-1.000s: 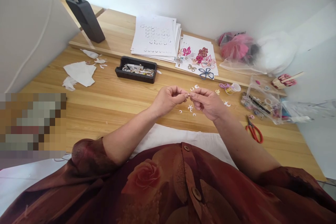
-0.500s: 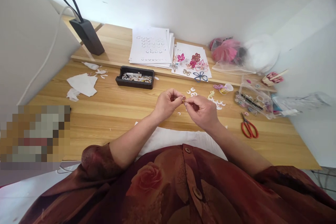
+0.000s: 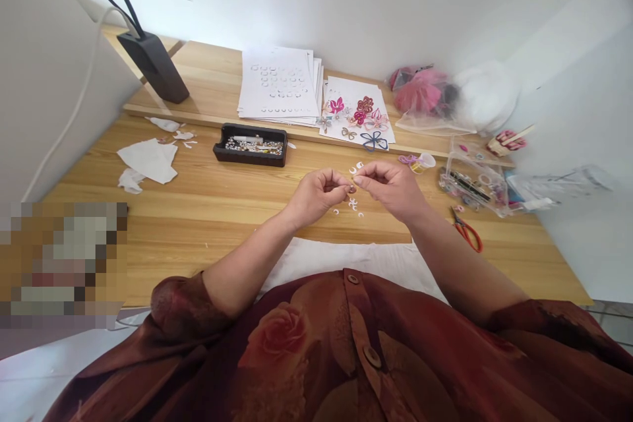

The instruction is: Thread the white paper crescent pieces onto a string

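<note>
My left hand (image 3: 317,198) is closed in a pinch over the middle of the table. At its fingertips shows a tiny brownish-gold piece (image 3: 351,189), too small to name. Just to the right and slightly higher, my right hand (image 3: 393,190) is also pinched. Whatever sits between its thumb and forefinger, perhaps a thin yellowish strand, is too fine to make out. A narrow gap parts the two sets of fingertips. Below them on the wood lie several small white crescent pieces (image 3: 353,204), and more peek out above my right fingers.
A black tray (image 3: 250,155) of beads stands left of centre. Behind it are stacked printed sheets (image 3: 277,89) and a paper with flower ornaments (image 3: 360,112). Red-handled scissors (image 3: 469,235) and a clear plastic box (image 3: 472,184) lie right; torn white paper (image 3: 148,159) lies left.
My right hand has moved up and slightly right, so the fingertips that met are now apart. My left hand keeps its pinch. The whole view has shifted a little.
</note>
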`<act>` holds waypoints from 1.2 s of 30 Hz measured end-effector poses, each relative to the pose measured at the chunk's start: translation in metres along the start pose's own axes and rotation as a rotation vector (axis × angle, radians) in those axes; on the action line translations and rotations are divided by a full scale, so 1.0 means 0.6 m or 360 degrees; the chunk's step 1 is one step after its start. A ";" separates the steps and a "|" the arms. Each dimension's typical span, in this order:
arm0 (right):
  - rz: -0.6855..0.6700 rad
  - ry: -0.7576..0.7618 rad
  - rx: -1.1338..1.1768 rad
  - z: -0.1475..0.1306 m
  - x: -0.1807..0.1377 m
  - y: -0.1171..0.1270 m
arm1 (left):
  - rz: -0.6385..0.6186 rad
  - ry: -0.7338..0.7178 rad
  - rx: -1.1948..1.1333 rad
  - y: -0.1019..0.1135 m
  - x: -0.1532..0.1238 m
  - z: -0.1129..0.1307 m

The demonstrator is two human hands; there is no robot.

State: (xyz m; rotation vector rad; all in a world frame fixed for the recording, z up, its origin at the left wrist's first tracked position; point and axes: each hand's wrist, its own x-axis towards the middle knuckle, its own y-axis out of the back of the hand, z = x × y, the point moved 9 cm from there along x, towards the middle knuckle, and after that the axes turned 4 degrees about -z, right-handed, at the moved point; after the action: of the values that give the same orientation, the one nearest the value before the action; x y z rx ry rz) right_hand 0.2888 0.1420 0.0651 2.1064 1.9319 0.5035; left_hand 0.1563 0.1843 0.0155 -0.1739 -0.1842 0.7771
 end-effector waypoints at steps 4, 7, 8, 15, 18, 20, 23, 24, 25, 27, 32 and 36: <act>-0.0136 -0.0411 0.0542 0.062 0.000 -0.025 | 0.0008 0.0076 -0.0089 0.003 0.000 -0.010; -0.0074 -0.0561 0.0758 0.085 -0.011 -0.039 | 0.0099 0.0101 -0.0087 0.011 0.000 -0.014; -0.0028 -0.0549 0.0776 0.086 -0.014 -0.041 | 0.0140 0.0102 -0.0073 0.014 -0.001 -0.014; 0.0286 -0.0033 0.0093 0.039 -0.040 -0.023 | 0.0345 0.0090 -0.0061 0.030 -0.002 -0.022; 0.0401 0.0271 -0.0359 0.000 -0.059 -0.019 | 0.0386 0.0081 -0.0042 0.034 -0.001 -0.024; 0.0399 0.0492 -0.0639 -0.028 -0.070 -0.026 | 0.0398 0.0057 0.0021 0.036 0.000 -0.023; 0.0303 0.0687 -0.0858 -0.057 -0.075 -0.036 | 0.0357 -0.0011 0.0184 0.031 -0.001 -0.016; 0.0280 0.0701 -0.0883 -0.064 -0.073 -0.035 | 0.0329 -0.0033 0.0234 0.028 -0.001 -0.014; 0.0264 0.0697 -0.0890 -0.070 -0.069 -0.032 | 0.0297 -0.0048 0.0273 0.024 -0.001 -0.012; 0.0252 0.0646 -0.0847 -0.077 -0.058 -0.021 | 0.0227 -0.0048 0.0301 0.017 -0.001 -0.012; 0.0195 0.0210 -0.0371 -0.035 -0.018 0.013 | 0.0071 0.0059 0.0118 0.003 0.000 -0.016; 0.0096 -0.0158 0.0170 0.028 -0.008 0.006 | 0.0031 0.0091 -0.0007 0.001 -0.001 -0.013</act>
State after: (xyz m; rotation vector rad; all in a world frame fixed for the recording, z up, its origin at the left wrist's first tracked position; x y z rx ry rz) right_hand 0.2988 0.1376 0.0508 2.2159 1.8837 0.3070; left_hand 0.1573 0.1834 0.0075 -0.2025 -0.1300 0.7904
